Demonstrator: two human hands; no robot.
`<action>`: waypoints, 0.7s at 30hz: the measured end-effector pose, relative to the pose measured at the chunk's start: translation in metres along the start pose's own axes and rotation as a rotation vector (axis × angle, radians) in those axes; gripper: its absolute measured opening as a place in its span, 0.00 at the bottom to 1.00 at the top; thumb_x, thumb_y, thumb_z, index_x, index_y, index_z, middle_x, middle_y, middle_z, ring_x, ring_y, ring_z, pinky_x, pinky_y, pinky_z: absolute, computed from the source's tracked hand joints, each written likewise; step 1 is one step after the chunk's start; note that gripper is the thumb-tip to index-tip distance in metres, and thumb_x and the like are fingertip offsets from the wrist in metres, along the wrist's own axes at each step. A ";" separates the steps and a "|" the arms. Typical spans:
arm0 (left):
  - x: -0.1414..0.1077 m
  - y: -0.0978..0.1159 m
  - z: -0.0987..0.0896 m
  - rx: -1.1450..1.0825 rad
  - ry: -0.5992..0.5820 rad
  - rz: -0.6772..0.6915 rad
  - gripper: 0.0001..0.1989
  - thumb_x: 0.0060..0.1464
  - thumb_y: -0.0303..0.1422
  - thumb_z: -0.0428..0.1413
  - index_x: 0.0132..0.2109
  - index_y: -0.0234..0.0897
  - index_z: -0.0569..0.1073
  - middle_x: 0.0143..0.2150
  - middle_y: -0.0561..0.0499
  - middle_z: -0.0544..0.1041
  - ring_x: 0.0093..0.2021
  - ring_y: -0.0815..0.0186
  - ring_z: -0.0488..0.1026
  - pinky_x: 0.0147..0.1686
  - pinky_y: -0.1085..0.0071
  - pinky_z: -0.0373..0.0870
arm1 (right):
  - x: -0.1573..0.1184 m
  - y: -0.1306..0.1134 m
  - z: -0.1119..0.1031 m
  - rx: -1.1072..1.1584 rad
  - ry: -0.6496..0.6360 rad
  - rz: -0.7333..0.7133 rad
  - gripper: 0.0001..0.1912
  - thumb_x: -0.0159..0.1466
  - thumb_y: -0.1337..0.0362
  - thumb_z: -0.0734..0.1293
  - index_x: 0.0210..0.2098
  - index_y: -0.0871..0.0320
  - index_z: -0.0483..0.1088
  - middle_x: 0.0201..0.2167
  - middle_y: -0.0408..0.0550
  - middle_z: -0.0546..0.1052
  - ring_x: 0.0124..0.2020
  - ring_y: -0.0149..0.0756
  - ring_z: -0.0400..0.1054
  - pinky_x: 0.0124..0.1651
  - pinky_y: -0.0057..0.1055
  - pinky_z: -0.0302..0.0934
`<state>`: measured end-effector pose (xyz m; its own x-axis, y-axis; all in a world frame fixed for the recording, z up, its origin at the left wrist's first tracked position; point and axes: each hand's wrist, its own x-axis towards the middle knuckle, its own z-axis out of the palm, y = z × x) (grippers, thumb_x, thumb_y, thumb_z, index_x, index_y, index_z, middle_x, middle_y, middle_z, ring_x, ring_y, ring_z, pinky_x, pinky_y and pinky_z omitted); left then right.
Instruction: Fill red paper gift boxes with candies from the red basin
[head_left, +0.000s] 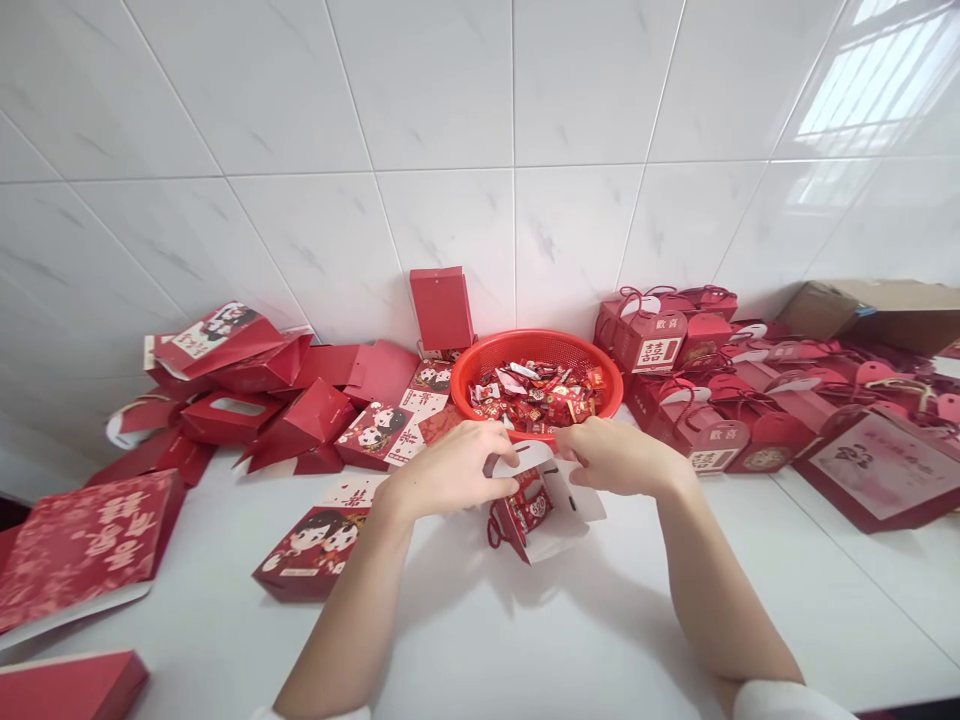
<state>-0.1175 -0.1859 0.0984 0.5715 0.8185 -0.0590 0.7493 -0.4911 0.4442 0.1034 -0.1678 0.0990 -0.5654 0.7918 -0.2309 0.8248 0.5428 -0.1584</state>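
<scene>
In the middle of the table stands a small red gift box point(577, 530) with a white inside, its top flaps unfolded. Red wrapped candies point(532, 505) lie inside it, and a dark red cord loop hangs at its left side. My left hand point(457, 465) pinches the box's left flap between thumb and fingers. On the other side my right hand point(611, 455) has its fingers curled on the right flap. Just behind both hands is a red plastic basket point(480, 352) holding many wrapped candies point(540, 390).
Flat and half-folded red boxes point(247, 400) pile up on the left. A box with cartoon figures point(311, 550) lies by my left forearm. Finished-looking red boxes with cords point(701, 420) crowd the right, near a brown cardboard box point(877, 310). A tiled wall point(442, 90) bounds the back.
</scene>
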 end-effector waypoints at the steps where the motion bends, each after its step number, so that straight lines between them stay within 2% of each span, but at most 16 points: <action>1: 0.000 -0.002 -0.001 0.001 -0.005 -0.004 0.09 0.55 0.37 0.57 0.38 0.39 0.80 0.40 0.50 0.74 0.36 0.63 0.72 0.35 0.68 0.63 | 0.000 0.001 0.000 -0.001 0.005 0.004 0.07 0.57 0.75 0.65 0.31 0.58 0.66 0.32 0.49 0.74 0.32 0.37 0.67 0.27 0.30 0.46; 5: -0.002 -0.005 -0.005 -0.016 -0.047 -0.014 0.14 0.52 0.44 0.61 0.40 0.39 0.80 0.40 0.50 0.74 0.38 0.61 0.72 0.37 0.68 0.64 | 0.002 0.004 0.000 0.003 0.037 0.019 0.06 0.59 0.75 0.64 0.32 0.58 0.65 0.30 0.49 0.74 0.33 0.39 0.69 0.28 0.30 0.47; 9: -0.004 -0.009 -0.007 -0.045 -0.085 -0.030 0.26 0.47 0.55 0.62 0.45 0.41 0.80 0.44 0.49 0.74 0.45 0.56 0.72 0.41 0.68 0.66 | 0.004 0.003 0.000 0.098 0.015 0.057 0.07 0.61 0.75 0.61 0.36 0.59 0.66 0.25 0.45 0.74 0.24 0.34 0.68 0.27 0.29 0.46; 12: -0.001 -0.014 -0.005 -0.014 -0.120 -0.068 0.24 0.45 0.49 0.65 0.47 0.42 0.79 0.46 0.49 0.75 0.49 0.54 0.72 0.43 0.68 0.67 | 0.006 0.000 -0.001 0.218 0.015 0.036 0.12 0.61 0.74 0.63 0.45 0.59 0.65 0.25 0.42 0.74 0.20 0.31 0.66 0.26 0.28 0.47; 15: 0.007 -0.019 0.003 0.015 -0.127 -0.139 0.20 0.48 0.40 0.63 0.49 0.41 0.77 0.48 0.48 0.75 0.49 0.54 0.72 0.43 0.67 0.67 | 0.007 -0.005 0.000 0.280 0.016 -0.064 0.19 0.59 0.69 0.69 0.49 0.58 0.63 0.27 0.41 0.75 0.24 0.33 0.68 0.26 0.27 0.48; 18: 0.014 -0.020 0.013 -0.011 -0.106 -0.133 0.21 0.48 0.36 0.63 0.50 0.41 0.73 0.51 0.48 0.75 0.52 0.53 0.71 0.45 0.67 0.66 | 0.011 -0.008 0.003 0.281 -0.037 -0.155 0.21 0.56 0.67 0.72 0.48 0.58 0.65 0.30 0.42 0.77 0.29 0.35 0.70 0.27 0.27 0.50; 21: 0.018 -0.014 0.019 -0.023 -0.121 -0.141 0.21 0.47 0.33 0.63 0.49 0.42 0.68 0.49 0.49 0.75 0.52 0.54 0.71 0.41 0.68 0.66 | 0.015 -0.008 0.007 0.303 -0.152 -0.220 0.15 0.58 0.64 0.72 0.43 0.59 0.68 0.32 0.44 0.78 0.30 0.35 0.71 0.27 0.26 0.52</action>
<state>-0.1117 -0.1700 0.0742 0.4988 0.8359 -0.2290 0.8175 -0.3660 0.4446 0.0881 -0.1627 0.0902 -0.7408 0.6029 -0.2961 0.6595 0.5695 -0.4906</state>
